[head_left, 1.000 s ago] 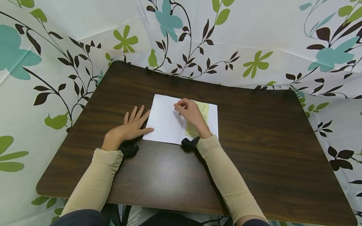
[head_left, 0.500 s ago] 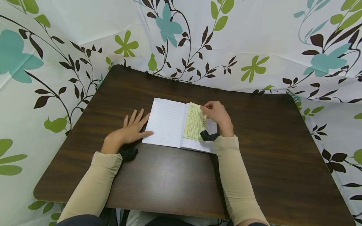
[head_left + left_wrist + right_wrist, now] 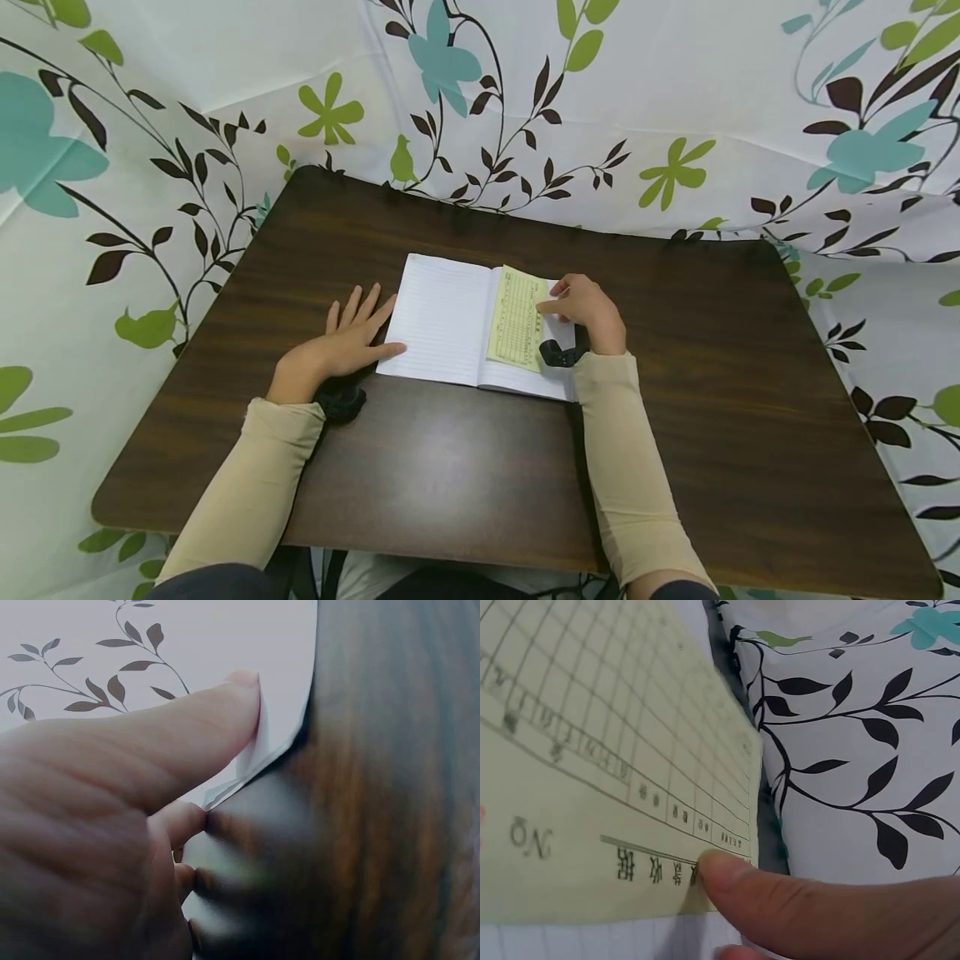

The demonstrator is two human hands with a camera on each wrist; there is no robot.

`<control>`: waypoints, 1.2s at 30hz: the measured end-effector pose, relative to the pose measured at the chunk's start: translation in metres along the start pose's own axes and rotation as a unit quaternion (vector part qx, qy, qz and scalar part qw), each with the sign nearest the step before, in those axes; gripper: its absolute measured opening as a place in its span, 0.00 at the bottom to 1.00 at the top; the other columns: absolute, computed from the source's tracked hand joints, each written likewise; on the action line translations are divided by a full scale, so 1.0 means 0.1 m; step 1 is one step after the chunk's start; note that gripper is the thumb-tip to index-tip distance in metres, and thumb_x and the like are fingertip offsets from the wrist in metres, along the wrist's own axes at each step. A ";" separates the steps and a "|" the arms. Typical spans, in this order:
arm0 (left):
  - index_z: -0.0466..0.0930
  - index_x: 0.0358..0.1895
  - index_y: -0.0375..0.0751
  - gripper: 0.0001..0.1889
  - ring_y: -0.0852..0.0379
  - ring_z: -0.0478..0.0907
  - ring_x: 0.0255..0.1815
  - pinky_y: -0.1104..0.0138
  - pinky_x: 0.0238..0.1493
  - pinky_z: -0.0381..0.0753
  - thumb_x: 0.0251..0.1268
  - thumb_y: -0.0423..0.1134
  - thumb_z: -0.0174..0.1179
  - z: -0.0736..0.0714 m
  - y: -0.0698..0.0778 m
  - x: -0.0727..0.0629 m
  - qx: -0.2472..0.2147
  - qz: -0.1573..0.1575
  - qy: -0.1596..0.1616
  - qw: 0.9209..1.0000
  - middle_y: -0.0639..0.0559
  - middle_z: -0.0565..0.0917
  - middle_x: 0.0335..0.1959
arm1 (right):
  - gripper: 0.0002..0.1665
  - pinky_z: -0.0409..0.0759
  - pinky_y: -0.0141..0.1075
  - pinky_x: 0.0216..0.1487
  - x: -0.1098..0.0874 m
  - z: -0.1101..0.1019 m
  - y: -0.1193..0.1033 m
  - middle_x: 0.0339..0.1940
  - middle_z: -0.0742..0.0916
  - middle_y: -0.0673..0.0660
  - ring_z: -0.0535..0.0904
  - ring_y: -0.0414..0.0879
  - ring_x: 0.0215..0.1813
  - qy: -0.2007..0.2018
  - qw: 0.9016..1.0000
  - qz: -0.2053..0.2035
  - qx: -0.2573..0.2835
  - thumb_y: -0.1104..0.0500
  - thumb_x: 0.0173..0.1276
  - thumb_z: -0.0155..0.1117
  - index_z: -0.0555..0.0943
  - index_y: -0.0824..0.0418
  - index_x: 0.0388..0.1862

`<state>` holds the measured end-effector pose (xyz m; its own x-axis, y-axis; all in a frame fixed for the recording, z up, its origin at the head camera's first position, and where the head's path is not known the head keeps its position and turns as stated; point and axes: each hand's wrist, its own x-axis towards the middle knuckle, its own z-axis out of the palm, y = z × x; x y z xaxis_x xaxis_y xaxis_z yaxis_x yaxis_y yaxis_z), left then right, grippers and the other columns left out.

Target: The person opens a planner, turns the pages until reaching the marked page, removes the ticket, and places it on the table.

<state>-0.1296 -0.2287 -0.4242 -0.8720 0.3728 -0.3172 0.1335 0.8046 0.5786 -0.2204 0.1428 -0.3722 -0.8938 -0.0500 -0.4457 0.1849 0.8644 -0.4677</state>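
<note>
An open notebook [image 3: 442, 317] with lined white pages lies on the table. On its right page is a yellow printed receipt slip [image 3: 516, 317], slightly tilted. My left hand [image 3: 341, 342] lies with fingers spread at the notebook's left side, its thumb resting on the page near the lower corner. In the left wrist view the thumb [image 3: 225, 720] presses on the paper close to its edge. My right hand [image 3: 588, 312] is over the right page, fingers bent and apart from the thumb. The right wrist view shows that thumb [image 3: 731, 874] touching the printed heading near the slip's edge.
The dark wooden table [image 3: 712, 400] extends around the notebook on all sides. Behind and beside it hangs a white cloth [image 3: 525, 50] with leaf and flower prints. Black wrist cameras sit under both wrists.
My right hand has moved from over the left page to the slip's right edge, uncovering most of the slip. Its thumb and fingers have since parted. My left hand has stayed in place.
</note>
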 end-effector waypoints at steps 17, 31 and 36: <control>0.31 0.87 0.49 0.50 0.39 0.12 0.85 0.36 0.78 0.12 0.77 0.66 0.50 -0.01 0.01 0.00 -0.009 0.004 0.001 1.000 0.43 0.23 0.87 | 0.26 0.74 0.38 0.45 0.09 0.05 0.07 0.48 0.80 0.59 0.74 0.51 0.45 0.004 1.000 -0.015 0.022 0.53 0.70 0.73 0.80 0.64 0.60; 0.31 0.87 0.49 0.50 0.39 0.13 0.85 0.36 0.78 0.14 0.77 0.65 0.50 0.01 0.00 0.02 -0.002 -0.001 0.001 1.000 0.42 0.24 0.87 | 0.29 0.73 0.40 0.48 0.11 0.05 0.08 0.49 0.79 0.59 0.74 0.52 0.48 0.011 0.999 -0.019 0.043 0.56 0.68 0.75 0.77 0.64 0.64; 0.32 0.87 0.48 0.49 0.37 0.14 0.86 0.35 0.78 0.14 0.78 0.63 0.51 -0.01 0.02 0.00 0.002 -0.002 0.002 1.000 0.40 0.24 0.87 | 0.38 0.73 0.40 0.47 0.12 0.06 0.09 0.50 0.79 0.60 0.74 0.53 0.47 0.010 0.998 -0.012 0.060 0.56 0.68 0.76 0.70 0.62 0.71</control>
<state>-0.1301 -0.2272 -0.4222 -0.8741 0.3678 -0.3171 0.1313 0.8076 0.5749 -0.2272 0.1465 -0.3866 -0.9060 -0.0584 -0.4192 0.2105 0.7970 -0.5661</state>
